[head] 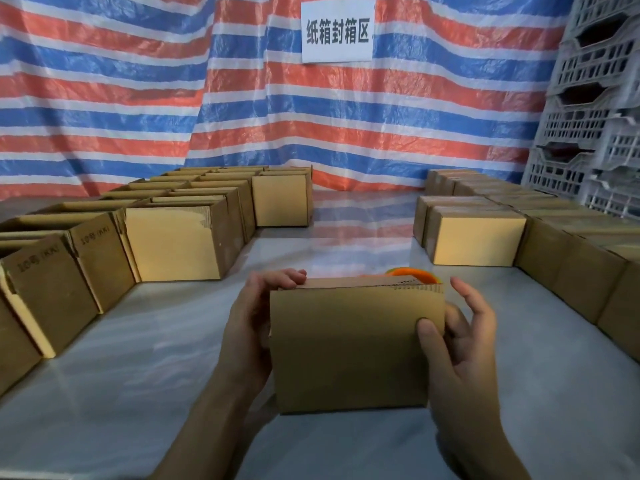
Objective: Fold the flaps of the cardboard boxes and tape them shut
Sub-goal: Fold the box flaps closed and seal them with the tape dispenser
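Note:
A small brown cardboard box [349,344] stands on the grey table in front of me, held between both hands. My left hand [252,327] grips its left side, with the fingers curled over the top left edge. My right hand [460,344] holds the right side, thumb pressed on the front face and fingers spread behind the right edge. An orange tape dispenser [412,273] peeks out just behind the box's top right; most of it is hidden.
Rows of open-topped boxes [173,244] fill the table's left side. Closed boxes [474,237] line the right side. White plastic crates [595,109] are stacked at the far right. A striped tarp with a white sign [337,31] hangs behind the grey table [145,375].

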